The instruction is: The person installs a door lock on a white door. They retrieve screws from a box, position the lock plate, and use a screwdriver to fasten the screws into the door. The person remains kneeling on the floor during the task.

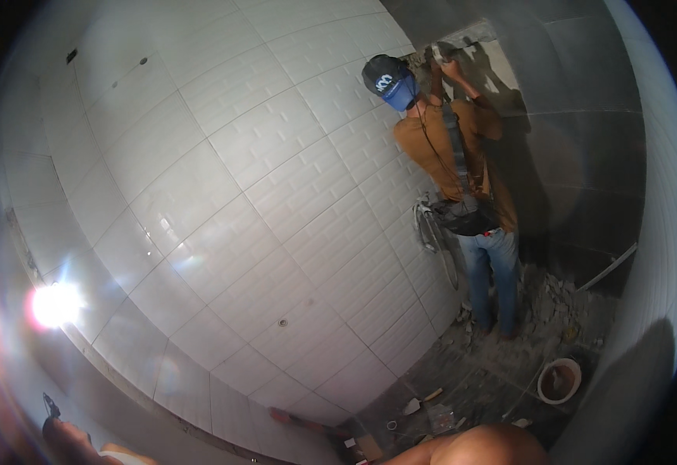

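Observation:
At the lower left edge, my left hand [68, 439] appears closed round a small dark object [49, 404] that I cannot make out. It is beside the pale wall, and the bright lamp glare [55, 305] lies above it. A rounded stretch of bare skin [478, 448] fills part of the bottom edge; whether it is my arm or knee, I cannot tell. My right hand does not show. On the dark floor beyond lie a trowel [412, 405] with a wooden handle and a crumpled clear plastic piece [441, 419].
A person [451, 163] in a cap and brown shirt stands in the far corner, hands raised with a power tool [444, 53] against the broken wall patch. Rubble [547, 310] surrounds their feet. A white bucket [540, 385] stands nearer. White tiles [276, 194] cover the left wall.

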A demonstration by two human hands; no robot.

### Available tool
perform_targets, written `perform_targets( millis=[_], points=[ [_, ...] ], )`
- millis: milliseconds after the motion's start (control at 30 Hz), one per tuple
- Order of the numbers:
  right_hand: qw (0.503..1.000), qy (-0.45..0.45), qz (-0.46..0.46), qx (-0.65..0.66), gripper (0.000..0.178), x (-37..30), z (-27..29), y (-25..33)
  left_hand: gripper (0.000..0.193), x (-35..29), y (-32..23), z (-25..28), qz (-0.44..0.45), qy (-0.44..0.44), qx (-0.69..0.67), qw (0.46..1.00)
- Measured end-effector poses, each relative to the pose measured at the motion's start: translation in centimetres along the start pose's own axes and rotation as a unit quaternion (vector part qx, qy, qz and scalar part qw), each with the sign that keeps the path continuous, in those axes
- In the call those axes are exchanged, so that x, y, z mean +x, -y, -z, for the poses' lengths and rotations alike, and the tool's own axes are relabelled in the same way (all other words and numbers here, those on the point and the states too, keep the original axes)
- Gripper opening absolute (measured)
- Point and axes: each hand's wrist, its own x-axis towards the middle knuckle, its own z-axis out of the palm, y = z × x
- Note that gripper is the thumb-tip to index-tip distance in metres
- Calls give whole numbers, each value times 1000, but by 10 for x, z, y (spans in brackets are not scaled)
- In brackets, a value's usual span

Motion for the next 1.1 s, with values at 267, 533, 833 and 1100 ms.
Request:
perform_targets(
  millis=[267, 533, 833, 1100],
  points=[
    [999, -18, 38, 20, 34, -18, -37, -17, 39, -18, 31, 23, 16, -45, -51, 998],
    [998, 45, -36, -7, 28, -69, 3, 8, 37, -50, -9, 12, 142, -37, -229, 962],
    [993, 96, -46, 56, 38, -72, 22, 38, 30, -59, -40, 23, 251, -42, -286, 924],
    [990, 102, -50, 87, 39, -61, 23, 26, 30, -52, -51, 18, 273, -45, -263, 924]
  ],
)
